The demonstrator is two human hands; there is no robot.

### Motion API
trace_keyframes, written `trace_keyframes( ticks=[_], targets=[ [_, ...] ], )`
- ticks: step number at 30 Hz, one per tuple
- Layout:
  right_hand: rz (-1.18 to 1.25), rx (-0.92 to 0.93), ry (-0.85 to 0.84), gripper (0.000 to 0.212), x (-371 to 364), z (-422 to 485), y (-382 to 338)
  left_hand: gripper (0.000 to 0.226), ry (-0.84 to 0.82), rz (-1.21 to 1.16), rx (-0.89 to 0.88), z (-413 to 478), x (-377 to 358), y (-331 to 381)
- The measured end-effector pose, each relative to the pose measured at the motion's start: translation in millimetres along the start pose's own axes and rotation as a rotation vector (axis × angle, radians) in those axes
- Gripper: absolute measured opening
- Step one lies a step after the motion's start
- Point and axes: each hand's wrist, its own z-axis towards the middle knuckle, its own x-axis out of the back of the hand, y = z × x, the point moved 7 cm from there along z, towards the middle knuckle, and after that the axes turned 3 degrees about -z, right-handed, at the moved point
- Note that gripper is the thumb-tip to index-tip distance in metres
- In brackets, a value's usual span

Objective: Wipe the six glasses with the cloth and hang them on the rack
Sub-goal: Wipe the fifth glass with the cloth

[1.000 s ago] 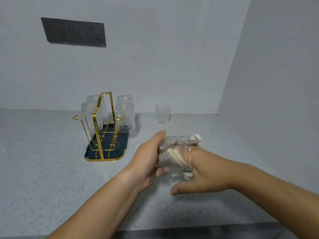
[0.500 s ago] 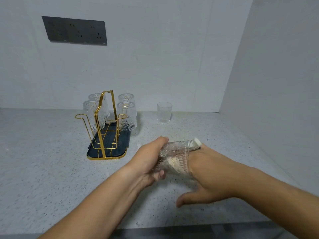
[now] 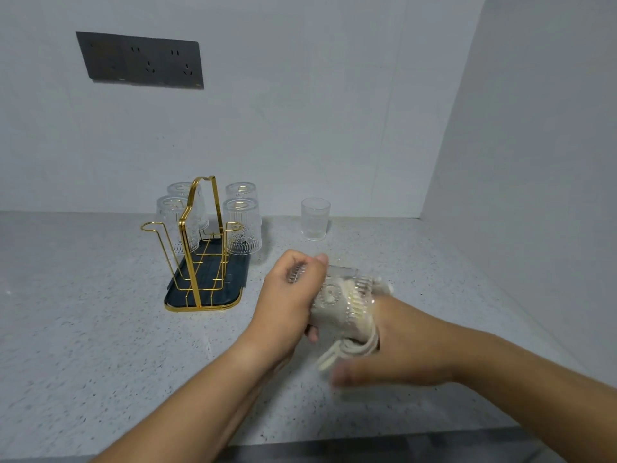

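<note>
Just above the speckled grey desk (image 3: 83,329), the left hand (image 3: 287,305) grips the base end of a clear patterned glass (image 3: 344,295) held sideways between both hands. The right hand (image 3: 407,345) has its fingers buried with the beige cloth (image 3: 329,357) inside the glass mouth, so I cannot tell their grip.

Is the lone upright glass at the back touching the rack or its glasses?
Apart. The head view shows bare counter between the upright glass and the nearest hung glass on the rack.
</note>
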Motion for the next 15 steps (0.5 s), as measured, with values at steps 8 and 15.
trace_keyframes(
  ticks=[8,15],
  targets=[
    [-0.785,0.036,-0.015,0.065,-9,0,20,0.027,-0.126,-0.148,0.546,-5,-9,-27],
    [0.531,-0.147,-0.026,0.050,-10,-1,18,0.031,-0.108,0.009,-0.077,-1,1,-3]
  ],
)
